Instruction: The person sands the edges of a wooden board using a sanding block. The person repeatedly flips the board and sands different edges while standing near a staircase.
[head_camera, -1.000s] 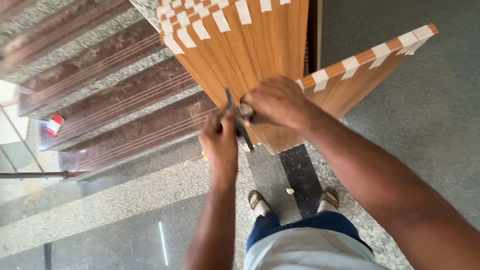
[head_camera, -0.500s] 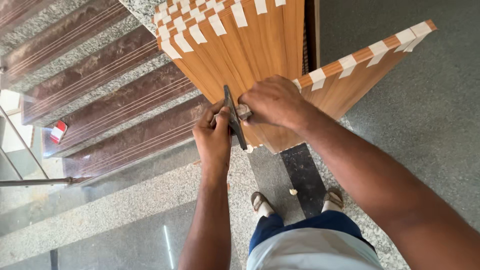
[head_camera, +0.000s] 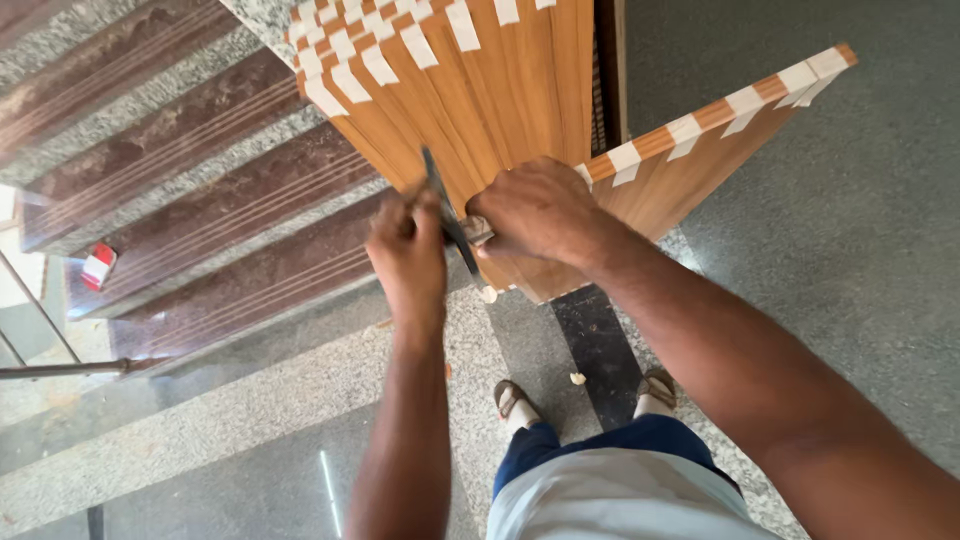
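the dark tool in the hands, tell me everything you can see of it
The tool is a thin, flat, dark metal blade, tilted, its tip pointing up over the wooden boards. The left hand and right hand grip it from both sides at the boards' lower edge. A pale grey part shows beside the right hand; its lower end is hidden.

Left hand (head_camera: 408, 245) and right hand (head_camera: 535, 212) gripping a dark flat tool (head_camera: 447, 212) against stacked wooden boards (head_camera: 480, 90), granite stairs (head_camera: 200, 190) behind

left hand (head_camera: 408, 245) fisted; right hand (head_camera: 540, 212) clenched, arms extended
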